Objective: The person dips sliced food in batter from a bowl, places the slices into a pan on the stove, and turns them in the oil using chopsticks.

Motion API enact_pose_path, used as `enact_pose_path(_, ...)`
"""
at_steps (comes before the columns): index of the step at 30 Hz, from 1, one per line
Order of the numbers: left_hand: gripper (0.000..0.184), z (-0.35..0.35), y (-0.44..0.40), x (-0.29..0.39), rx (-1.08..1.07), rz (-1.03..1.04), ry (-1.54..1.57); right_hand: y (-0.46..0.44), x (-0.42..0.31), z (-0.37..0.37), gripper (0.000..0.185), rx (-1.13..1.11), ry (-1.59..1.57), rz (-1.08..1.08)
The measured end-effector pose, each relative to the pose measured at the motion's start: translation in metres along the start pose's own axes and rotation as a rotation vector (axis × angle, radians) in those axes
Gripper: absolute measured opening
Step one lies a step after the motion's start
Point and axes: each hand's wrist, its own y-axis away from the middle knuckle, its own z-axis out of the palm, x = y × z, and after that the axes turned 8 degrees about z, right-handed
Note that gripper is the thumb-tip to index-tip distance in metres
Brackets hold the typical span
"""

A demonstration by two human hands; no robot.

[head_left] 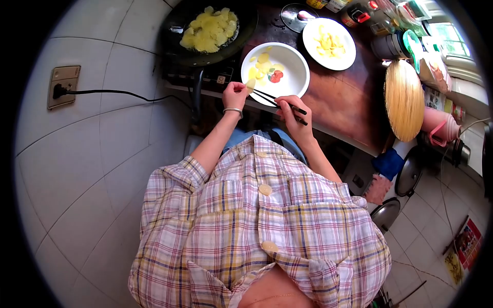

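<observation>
My right hand (295, 120) is closed around dark chopsticks (267, 98), whose tips point left toward my other hand. My left hand (234, 96) pinches a thin pale-yellow potato slice (250, 84) by its edge, and the chopstick tips meet the slice there. Just beyond both hands stands a white bowl (298, 77) with several yellow slices (264, 66) and a red printed pattern inside. A black frying pan (174, 43) at the upper left holds a heap of yellow slices (209, 31) in shiny oil.
A white plate (347, 41) with yellow pieces rests on the brown table (344, 97). The pan's handle (197, 90) sticks out toward me, left of my left hand. Farther right are a woven straw lid (404, 100), a pink thermos (440, 126) and several jars. A power cord (123, 92) runs along the wall.
</observation>
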Motion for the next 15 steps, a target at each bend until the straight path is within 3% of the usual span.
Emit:
enact_pose_path(4, 0.012, -0.002, -0.005, 0.004, 0.011, 0.043, 0.189, -0.007, 0.006, -0.006, 0.013, 0.072, -0.175, 0.148)
enact_pose_path(6, 0.011, 0.003, -0.007, 0.009, -0.016, 0.137, 0.019, -0.012, 0.01, -0.003, 0.014, 0.048, -0.149, 0.122)
enact_pose_path(10, 0.01, 0.004, -0.008, 0.024, -0.006, 0.11, -0.103, -0.012, 0.013, 0.0, 0.014, 0.075, -0.167, 0.153)
enact_pose_path(15, 0.011, 0.003, -0.009, 0.019, -0.034, 0.114, -0.076, -0.008, 0.013, -0.004, 0.014, 0.073, -0.234, 0.143)
